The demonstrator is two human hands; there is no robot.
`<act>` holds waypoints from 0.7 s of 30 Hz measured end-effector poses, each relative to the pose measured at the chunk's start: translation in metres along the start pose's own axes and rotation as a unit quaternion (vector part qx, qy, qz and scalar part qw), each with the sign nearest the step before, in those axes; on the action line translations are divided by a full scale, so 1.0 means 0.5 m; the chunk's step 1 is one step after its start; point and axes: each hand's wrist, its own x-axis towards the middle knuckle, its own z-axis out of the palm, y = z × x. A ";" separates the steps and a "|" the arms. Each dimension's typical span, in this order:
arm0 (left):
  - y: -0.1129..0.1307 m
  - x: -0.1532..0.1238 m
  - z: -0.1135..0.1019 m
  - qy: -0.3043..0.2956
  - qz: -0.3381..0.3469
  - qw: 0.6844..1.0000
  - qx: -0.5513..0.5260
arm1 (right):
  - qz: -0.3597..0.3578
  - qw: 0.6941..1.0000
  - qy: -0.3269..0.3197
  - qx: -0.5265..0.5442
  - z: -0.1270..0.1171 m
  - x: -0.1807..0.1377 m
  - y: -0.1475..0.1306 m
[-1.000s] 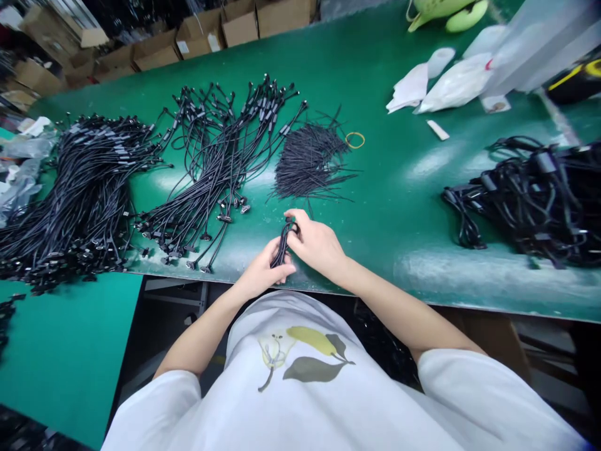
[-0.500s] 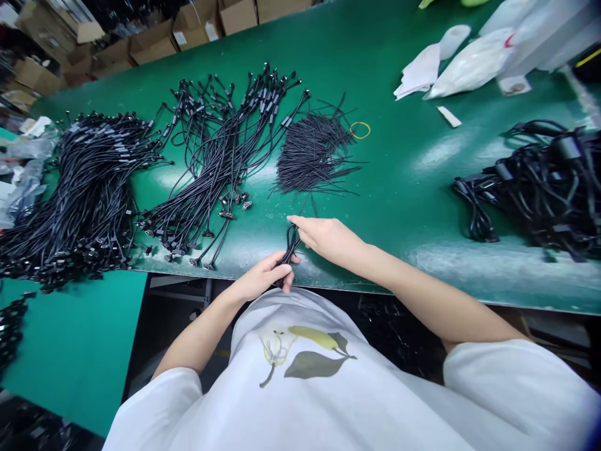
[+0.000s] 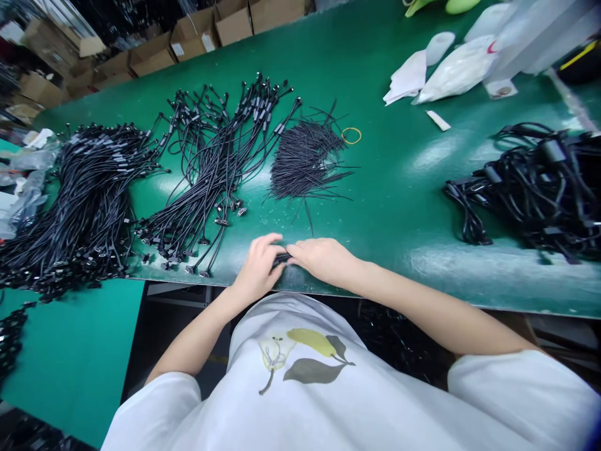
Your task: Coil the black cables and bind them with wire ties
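Note:
A folded black cable [image 3: 282, 258] lies between my two hands at the front edge of the green table, mostly covered by fingers. My left hand [image 3: 259, 268] is closed around its left part, with the thumb below and the fingers above. From the right, my right hand [image 3: 323, 259] pinches the other end, its fingertips close to those of the left. Just beyond the hands lies a pile of short thin black ties [image 3: 303, 160], a few of them straying toward me. Left of it, loose black cables with connectors [image 3: 220, 163] are spread out.
A thick heap of straight cables [image 3: 89, 188] covers the far left. Bundled black cables [image 3: 539, 188] are piled at the right. A yellow rubber band [image 3: 351, 135], a white bag [image 3: 457, 69] and a small white strip [image 3: 438, 120] lie farther back. Cardboard boxes [image 3: 197, 34] line the far edge.
The cable bundle has turned from standing nearly upright to lying sideways between the hands. My left hand has risen and rolled over it; my right hand has come lower, against the bundle's end.

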 end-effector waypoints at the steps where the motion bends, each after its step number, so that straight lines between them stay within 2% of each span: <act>1: -0.002 0.006 -0.006 0.022 -0.016 0.999 -0.042 | 0.010 0.998 0.052 -0.023 0.002 -0.004 0.006; 3: -0.003 0.019 -0.013 0.045 -0.070 0.982 -0.170 | 0.036 0.986 0.146 -0.073 0.005 -0.012 0.015; 5: 0.002 0.031 -0.011 0.054 -0.117 0.948 -0.291 | 0.068 0.974 0.192 -0.102 0.010 -0.016 0.017; 7: 0.011 0.042 -0.001 0.078 -0.138 0.924 -0.348 | 0.092 0.971 0.194 -0.103 0.017 -0.015 0.011; 11: 0.027 0.061 0.026 0.129 -0.160 0.912 -0.354 | 0.097 0.980 0.160 -0.069 0.031 -0.006 -0.006; 14: 0.032 0.069 0.034 0.129 -0.182 0.894 -0.389 | 0.113 0.978 0.153 -0.083 0.035 0.001 -0.008; 17: 0.037 0.072 0.035 0.115 -0.204 0.864 -0.446 | 0.161 0.968 0.162 -0.104 0.034 0.004 -0.002; 21: 0.048 0.074 0.039 0.130 -0.218 0.831 -0.494 | 0.179 0.965 0.175 -0.078 0.037 0.004 0.007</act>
